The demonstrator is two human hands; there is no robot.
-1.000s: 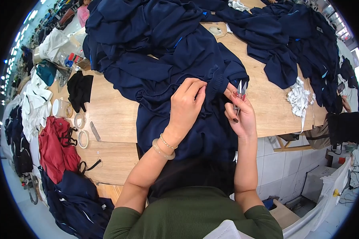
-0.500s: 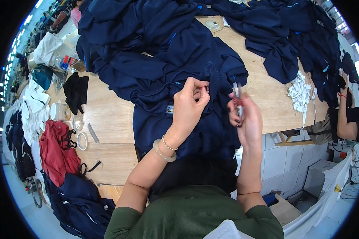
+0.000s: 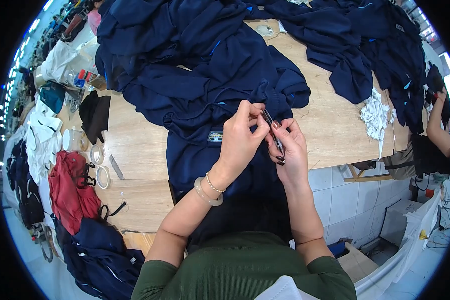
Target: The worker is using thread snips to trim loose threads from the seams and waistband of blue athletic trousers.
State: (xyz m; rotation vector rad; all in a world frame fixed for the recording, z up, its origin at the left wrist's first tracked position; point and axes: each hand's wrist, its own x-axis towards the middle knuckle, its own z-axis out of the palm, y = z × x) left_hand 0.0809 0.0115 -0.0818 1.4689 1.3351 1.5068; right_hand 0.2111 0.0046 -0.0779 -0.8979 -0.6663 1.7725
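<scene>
A navy blue garment (image 3: 205,120) lies on the wooden table (image 3: 135,150) and hangs over its front edge toward me. My left hand (image 3: 240,137) pinches a fold of its fabric between thumb and fingertips; a pale bangle and a bead bracelet sit on that wrist. Right beside it, my right hand (image 3: 289,152) grips a small metal thread snip (image 3: 272,127) whose tip points up to the pinched fabric. The two hands nearly touch. A small light label (image 3: 215,136) shows on the garment, left of my left hand.
More navy garments (image 3: 365,55) pile across the table's back and right. White fabric scraps (image 3: 376,116) lie at the right edge. Tape rolls (image 3: 101,167), a cup (image 3: 73,140), a black cloth (image 3: 96,114) and a red garment (image 3: 70,190) are at left. Another person (image 3: 432,135) sits at far right.
My hands have come together: the right hand with the snip moved left and down to the fabric that my left hand pinches. The garment has shifted slightly.
</scene>
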